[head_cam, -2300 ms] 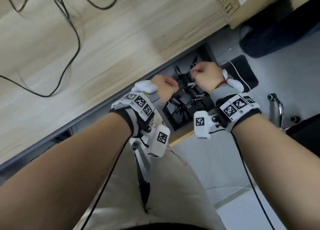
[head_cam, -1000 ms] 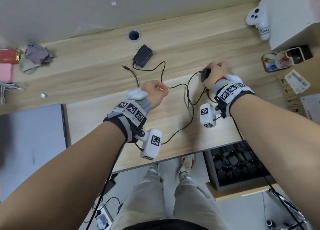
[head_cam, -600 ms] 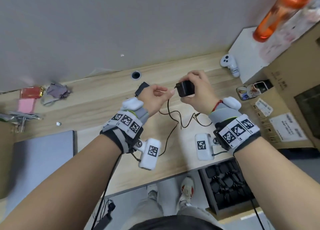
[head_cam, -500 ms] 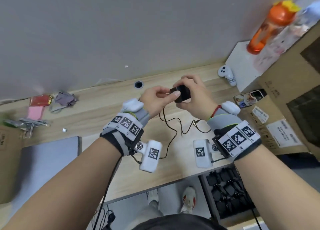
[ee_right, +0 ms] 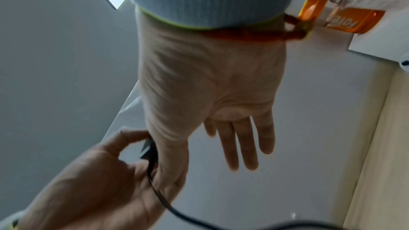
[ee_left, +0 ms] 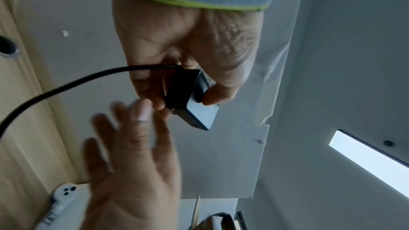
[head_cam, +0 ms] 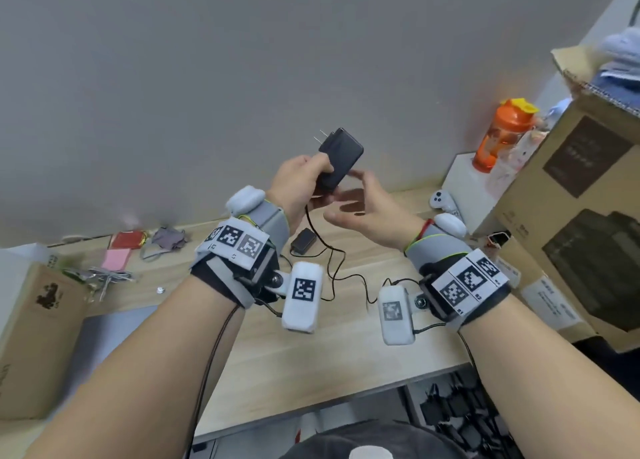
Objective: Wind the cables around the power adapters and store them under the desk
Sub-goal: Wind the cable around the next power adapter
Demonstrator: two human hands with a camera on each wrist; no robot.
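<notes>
My left hand grips a black power adapter raised above the desk, prongs pointing up and left. In the left wrist view the adapter sits between thumb and fingers. Its black cable hangs down from the hand and trails across the wooden desk. My right hand hovers just right of the adapter with fingers spread and straight, holding nothing; the right wrist view shows this hand the same way. A second black adapter lies on the desk behind my left wrist.
Under the desk at lower right is a tray of stored black adapters. Cardboard boxes and an orange bottle stand at right, beside a white controller. Small clutter and a box lie left.
The adapter passed from my right hand to my left and rose higher. My right hand let go and opened. The head view tilted up toward the wall.
</notes>
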